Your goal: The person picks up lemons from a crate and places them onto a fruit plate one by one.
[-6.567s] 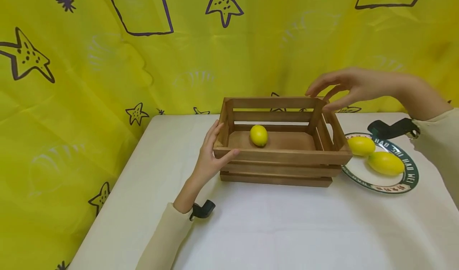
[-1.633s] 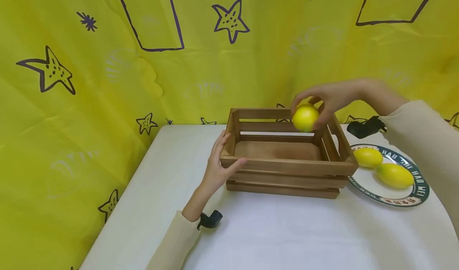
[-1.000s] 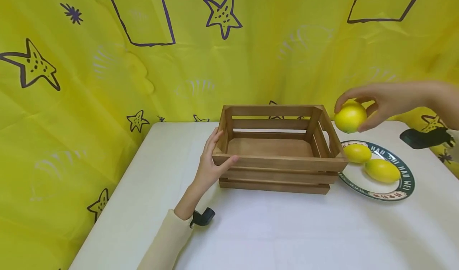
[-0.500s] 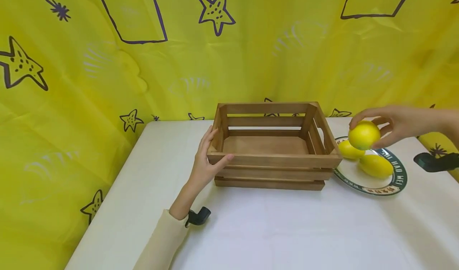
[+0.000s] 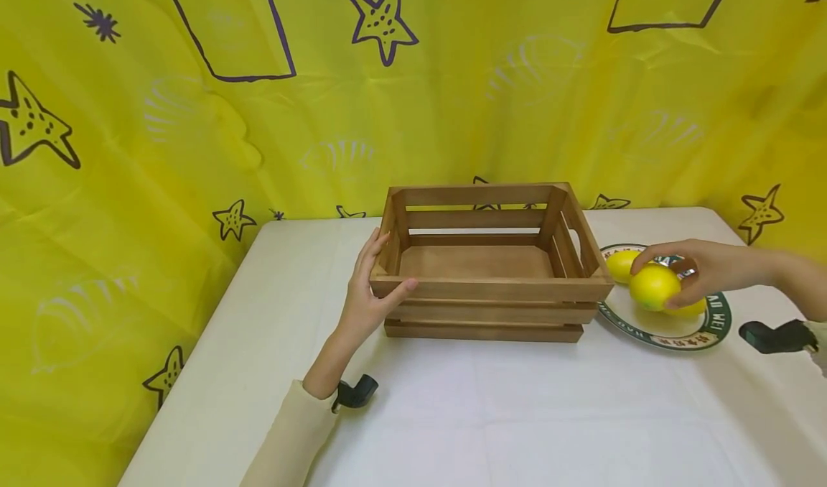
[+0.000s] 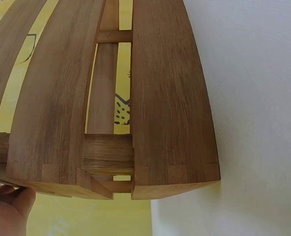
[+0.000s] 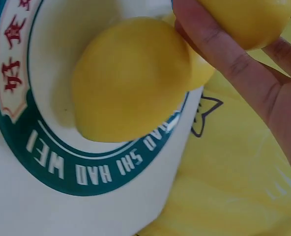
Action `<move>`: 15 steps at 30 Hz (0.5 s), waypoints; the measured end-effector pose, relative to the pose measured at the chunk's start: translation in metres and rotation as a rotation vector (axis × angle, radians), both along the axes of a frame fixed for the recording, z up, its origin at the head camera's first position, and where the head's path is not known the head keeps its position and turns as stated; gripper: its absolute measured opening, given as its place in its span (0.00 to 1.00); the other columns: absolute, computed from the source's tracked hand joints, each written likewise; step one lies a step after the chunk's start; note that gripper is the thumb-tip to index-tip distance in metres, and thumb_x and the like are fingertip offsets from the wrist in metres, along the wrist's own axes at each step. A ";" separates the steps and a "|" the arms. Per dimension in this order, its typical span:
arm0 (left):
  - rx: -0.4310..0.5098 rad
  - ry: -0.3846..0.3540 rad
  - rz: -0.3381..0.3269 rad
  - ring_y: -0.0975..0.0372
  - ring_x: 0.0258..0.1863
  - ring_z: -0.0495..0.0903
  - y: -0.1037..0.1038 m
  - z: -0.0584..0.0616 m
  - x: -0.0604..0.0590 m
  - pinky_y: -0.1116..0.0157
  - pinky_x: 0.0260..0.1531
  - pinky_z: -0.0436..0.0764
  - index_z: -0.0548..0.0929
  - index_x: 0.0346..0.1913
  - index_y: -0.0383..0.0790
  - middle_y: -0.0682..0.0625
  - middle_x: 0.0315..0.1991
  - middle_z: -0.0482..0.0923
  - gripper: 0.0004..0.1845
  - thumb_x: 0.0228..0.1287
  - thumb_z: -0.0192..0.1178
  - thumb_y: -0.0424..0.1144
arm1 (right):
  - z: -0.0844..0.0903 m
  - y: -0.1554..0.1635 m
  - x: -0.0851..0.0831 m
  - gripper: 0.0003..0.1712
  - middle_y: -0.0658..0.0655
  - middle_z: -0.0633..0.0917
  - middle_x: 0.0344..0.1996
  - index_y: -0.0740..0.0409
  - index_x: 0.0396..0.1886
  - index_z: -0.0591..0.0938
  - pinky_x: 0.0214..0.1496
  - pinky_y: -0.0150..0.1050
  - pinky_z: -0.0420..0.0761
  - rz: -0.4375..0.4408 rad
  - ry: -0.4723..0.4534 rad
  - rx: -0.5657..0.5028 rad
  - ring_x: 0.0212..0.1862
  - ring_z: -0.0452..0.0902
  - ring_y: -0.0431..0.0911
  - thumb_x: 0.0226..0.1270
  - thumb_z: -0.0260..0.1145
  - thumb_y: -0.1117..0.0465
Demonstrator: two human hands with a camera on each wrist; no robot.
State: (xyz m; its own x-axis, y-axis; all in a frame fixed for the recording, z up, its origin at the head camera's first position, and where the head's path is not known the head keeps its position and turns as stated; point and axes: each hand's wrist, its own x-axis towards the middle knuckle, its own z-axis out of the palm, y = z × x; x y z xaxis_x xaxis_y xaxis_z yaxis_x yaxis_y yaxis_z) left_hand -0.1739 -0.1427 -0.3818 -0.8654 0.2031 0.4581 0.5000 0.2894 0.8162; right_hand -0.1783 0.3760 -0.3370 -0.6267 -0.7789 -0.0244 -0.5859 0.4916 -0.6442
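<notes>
My right hand (image 5: 723, 268) holds a yellow lemon (image 5: 654, 286) between thumb and fingers, low over a round plate (image 5: 675, 342) with a green lettered rim. Two more lemons lie on that plate: one (image 5: 621, 266) toward the back left, the other (image 5: 690, 309) partly behind the held fruit. In the right wrist view, a lemon on the plate (image 7: 130, 81) fills the middle, below the held lemon (image 7: 253, 19). My left hand (image 5: 363, 304) grips the left end of a slatted wooden crate (image 5: 491, 289), thumb over the front top rail. Bare boards show inside the crate.
A white cloth (image 5: 452, 408) covers the table. Behind and to the left hangs a yellow curtain (image 5: 446, 113) with starfish drawings. The crate's right end stands close beside the plate's left rim.
My right hand has taken the lemon out of the crate, carried it right and lowered it over the plate. My left hand keeps its grip on the crate.
</notes>
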 end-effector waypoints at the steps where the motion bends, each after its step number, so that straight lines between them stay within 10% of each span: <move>1: 0.000 0.003 0.000 0.53 0.76 0.47 0.000 0.000 0.000 0.35 0.67 0.50 0.61 0.73 0.40 0.48 0.78 0.47 0.45 0.59 0.67 0.57 | -0.002 0.000 0.001 0.33 0.35 0.73 0.58 0.55 0.59 0.74 0.44 0.30 0.80 0.002 -0.009 -0.009 0.49 0.74 0.33 0.53 0.74 0.73; 15: 0.006 0.010 -0.013 0.52 0.77 0.46 0.000 0.000 0.000 0.33 0.67 0.48 0.62 0.73 0.41 0.48 0.78 0.48 0.44 0.59 0.67 0.56 | -0.018 -0.007 0.005 0.30 0.34 0.73 0.56 0.54 0.58 0.74 0.42 0.31 0.81 -0.028 -0.048 -0.030 0.45 0.74 0.35 0.56 0.72 0.72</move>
